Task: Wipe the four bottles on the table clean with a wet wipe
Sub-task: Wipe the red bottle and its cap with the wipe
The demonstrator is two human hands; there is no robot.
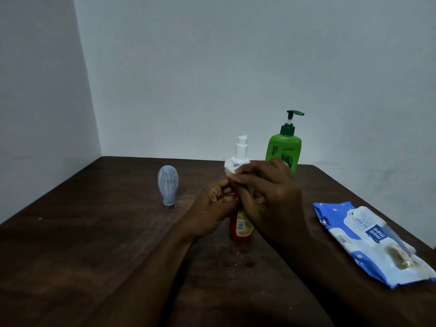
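A red bottle (241, 228) with a yellow label stands upright at the middle of the dark wooden table (94, 232). My left hand (210, 211) grips its upper part from the left. My right hand (269, 197) presses a white wet wipe (230, 168) round the bottle's top, which is hidden. Behind stand a white pump bottle (241, 149) and a green pump bottle (284, 149). A small pale blue bottle (168, 185) stands cap-down to the left, apart from both hands.
A blue and white pack of wet wipes (368, 239) lies at the right, near the table's right edge. Pale walls meet in a corner behind the table. Small crumbs speckle the wood in front of the red bottle.
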